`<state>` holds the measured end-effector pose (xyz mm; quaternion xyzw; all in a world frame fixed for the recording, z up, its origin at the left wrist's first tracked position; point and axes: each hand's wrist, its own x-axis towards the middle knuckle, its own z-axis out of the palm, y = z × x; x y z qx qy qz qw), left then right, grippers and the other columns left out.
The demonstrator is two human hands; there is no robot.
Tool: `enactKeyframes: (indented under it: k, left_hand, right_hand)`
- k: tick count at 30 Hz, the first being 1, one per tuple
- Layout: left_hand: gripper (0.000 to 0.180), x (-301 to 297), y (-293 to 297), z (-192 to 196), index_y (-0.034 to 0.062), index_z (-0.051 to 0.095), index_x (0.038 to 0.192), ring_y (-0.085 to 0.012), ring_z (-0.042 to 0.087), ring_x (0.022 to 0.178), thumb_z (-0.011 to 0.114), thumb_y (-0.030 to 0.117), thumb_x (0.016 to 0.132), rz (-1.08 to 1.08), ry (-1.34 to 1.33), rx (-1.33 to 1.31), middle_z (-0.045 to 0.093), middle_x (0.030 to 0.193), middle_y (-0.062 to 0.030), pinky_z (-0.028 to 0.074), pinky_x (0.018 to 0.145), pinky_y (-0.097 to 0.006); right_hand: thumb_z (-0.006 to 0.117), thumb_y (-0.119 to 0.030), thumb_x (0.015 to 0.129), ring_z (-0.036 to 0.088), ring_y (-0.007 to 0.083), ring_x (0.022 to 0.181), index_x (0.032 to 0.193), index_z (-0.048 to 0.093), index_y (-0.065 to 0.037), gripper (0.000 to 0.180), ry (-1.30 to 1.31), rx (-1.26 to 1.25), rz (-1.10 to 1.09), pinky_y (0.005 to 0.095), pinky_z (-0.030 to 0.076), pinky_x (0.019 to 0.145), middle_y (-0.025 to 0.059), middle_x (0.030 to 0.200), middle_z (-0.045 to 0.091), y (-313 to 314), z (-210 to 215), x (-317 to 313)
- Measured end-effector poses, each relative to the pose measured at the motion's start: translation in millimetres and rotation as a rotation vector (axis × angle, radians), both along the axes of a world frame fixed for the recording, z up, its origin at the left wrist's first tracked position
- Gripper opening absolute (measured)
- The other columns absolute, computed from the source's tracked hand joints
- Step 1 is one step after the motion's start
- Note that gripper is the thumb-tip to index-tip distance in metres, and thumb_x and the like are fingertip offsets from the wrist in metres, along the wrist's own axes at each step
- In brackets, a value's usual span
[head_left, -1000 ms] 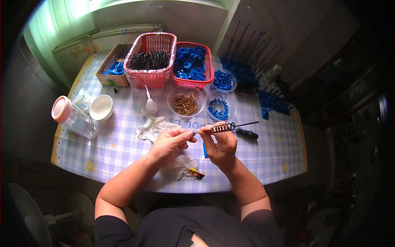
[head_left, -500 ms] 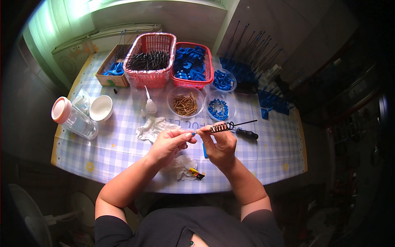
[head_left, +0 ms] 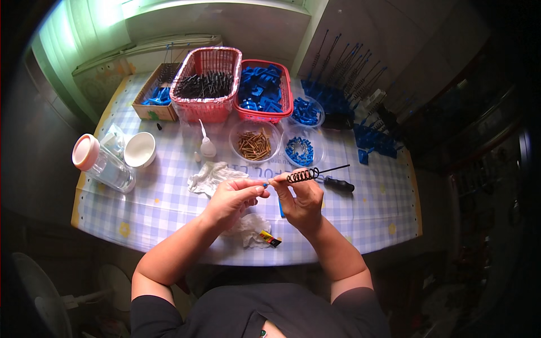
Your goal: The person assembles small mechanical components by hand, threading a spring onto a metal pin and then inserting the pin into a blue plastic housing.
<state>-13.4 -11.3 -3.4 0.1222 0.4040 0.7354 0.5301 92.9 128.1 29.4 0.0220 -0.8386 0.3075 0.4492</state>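
Note:
Over the table, my two hands meet fingertip to fingertip. My left hand (head_left: 230, 198) pinches a tiny blue piece (head_left: 265, 185) between thumb and forefinger. A black coil spring with a straight rod end (head_left: 304, 175) is gripped in my right hand (head_left: 304, 205), its rod pointing right and its near end at the blue piece. Whether the two are joined is too small to tell. Partly behind my right hand lies a flat blue part (head_left: 282, 209). Below my left hand are a crumpled white tissue (head_left: 242, 226) and a small yellow-and-black tube (head_left: 270, 239).
Bowls of brass-coloured screws (head_left: 246, 159) and small blue parts (head_left: 318, 147) stand ahead, before a pink basket of black springs (head_left: 205, 106) and a red basket of blue parts (head_left: 287, 93). A black handle (head_left: 340, 185) lies right. A bottle (head_left: 110, 169) and white cup (head_left: 140, 149) stand left.
The view has shifted very slightly. Both hands keep their pinch in nearly the same place, with the spring and the blue piece still held.

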Motion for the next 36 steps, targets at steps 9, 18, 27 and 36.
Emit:
enactKeyframes:
  k: [9,18,27,36]
  left_hand:
    - [0.021,-1.3,-0.5,0.4,-0.0004,0.065,0.104,-0.0116,0.061,0.081,0.065,0.010,0.085,-0.003,-0.004,-0.008,0.068,0.092,-0.0089,0.046,0.073,-0.024]
    - [0.022,-0.8,-1.1,1.6,-0.0007,0.064,0.105,-0.0122,0.061,0.082,0.065,0.010,0.085,0.002,0.020,0.017,0.067,0.092,-0.0096,0.046,0.073,-0.025]
    - [0.023,-1.6,-1.8,2.6,-0.0011,0.064,0.106,-0.0122,0.061,0.082,0.064,0.010,0.086,-0.010,0.023,0.015,0.067,0.092,-0.0098,0.046,0.073,-0.024]
    - [0.023,-2.9,-2.9,1.2,0.0003,0.064,0.106,-0.0096,0.061,0.082,0.066,0.011,0.085,-0.029,0.026,0.038,0.068,0.094,-0.0085,0.046,0.073,-0.023]
  right_hand:
    - [0.071,0.002,0.075,0.061,0.0231,0.063,0.085,0.064,-0.003,0.013,0.010,0.039,0.008,0.0326,0.044,0.059,0.0080,0.074,0.065,0.5,3.7,-0.5]
    - [0.072,0.003,0.073,0.059,0.0220,0.063,0.083,0.065,-0.002,0.013,0.029,0.035,0.006,0.0308,0.044,0.058,0.0080,0.074,0.065,0.5,3.7,0.0]
    - [0.072,0.003,0.074,0.058,0.0216,0.063,0.084,0.065,-0.002,0.014,0.029,0.027,0.010,0.0307,0.044,0.058,0.0081,0.074,0.064,0.9,4.1,0.5]
    - [0.072,0.003,0.074,0.058,0.0216,0.062,0.084,0.064,-0.002,0.014,0.020,0.029,-0.003,0.0303,0.044,0.057,0.0082,0.072,0.063,0.2,4.4,0.1]
